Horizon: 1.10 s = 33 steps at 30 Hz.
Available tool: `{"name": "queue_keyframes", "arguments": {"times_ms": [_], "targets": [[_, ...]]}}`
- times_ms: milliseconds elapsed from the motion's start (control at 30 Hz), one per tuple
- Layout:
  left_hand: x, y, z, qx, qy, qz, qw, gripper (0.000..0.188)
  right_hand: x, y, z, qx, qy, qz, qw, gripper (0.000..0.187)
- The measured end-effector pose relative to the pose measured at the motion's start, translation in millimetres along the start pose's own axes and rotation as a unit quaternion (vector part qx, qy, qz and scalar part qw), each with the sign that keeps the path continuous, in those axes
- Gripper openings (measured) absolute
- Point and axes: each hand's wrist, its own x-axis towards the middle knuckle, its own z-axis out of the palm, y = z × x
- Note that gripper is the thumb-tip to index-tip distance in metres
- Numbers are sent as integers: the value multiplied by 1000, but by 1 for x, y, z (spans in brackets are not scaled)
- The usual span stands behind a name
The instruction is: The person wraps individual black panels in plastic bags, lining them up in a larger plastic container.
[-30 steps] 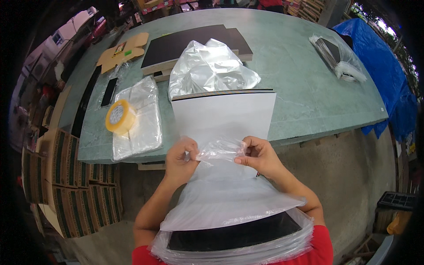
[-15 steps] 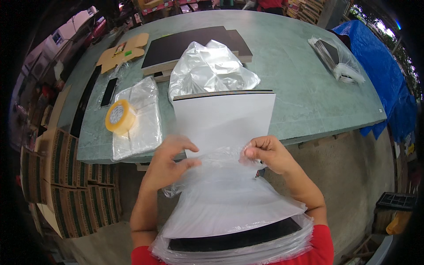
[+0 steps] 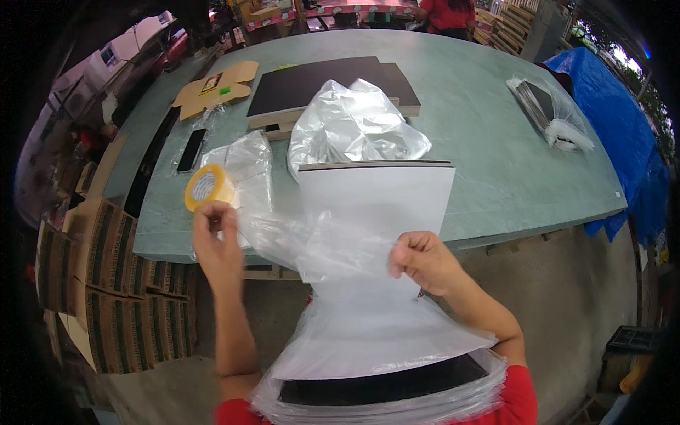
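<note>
A thin clear plastic bag (image 3: 340, 244) is stretched between my hands, in front of a white board (image 3: 382, 191) that leans upright against the table edge. My left hand (image 3: 221, 241) pinches one end of the bag, below the yellow tape roll (image 3: 210, 185). My right hand (image 3: 428, 263) is closed on the other end, in front of the board's right side. Darker edges along the top suggest several boards together. Against my body rests a stack of boards in clear plastic (image 3: 382, 336), with a black panel (image 3: 389, 379) nearest me.
On the green table (image 3: 489, 156) are a crumpled silvery plastic bundle (image 3: 354, 127), dark boards (image 3: 312, 85), folded clear bags (image 3: 251, 166), a phone (image 3: 191, 150) and flattened cardboard (image 3: 216, 88). Bagged boards (image 3: 542, 110) lie far right. Cartons (image 3: 134, 312) stand lower left; a person (image 3: 450, 15) is beyond.
My left hand has moved left, drawing the plastic bag out sideways across the white board. My right hand has stayed nearly in place. The whole view has shifted slightly.
</note>
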Motion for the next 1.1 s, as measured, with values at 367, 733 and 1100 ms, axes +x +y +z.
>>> {"name": "queue_keyframes", "arguments": {"times_ms": [367, 733, 1100], "targets": [[-42, 64, 57, -176, -437, 41, 881, 20, 4, -39, 8, -216, 47, -88, 971, 19], [-15, 41, 38, -268, -585, -1, 765, 22, -3, -67, 40, -126, -214, -8, 969, 32], [-33, 38, 32, 244, -596, 225, 731, 24, -2, -49, -28, -925, -21, -4, 380, 33]]}}
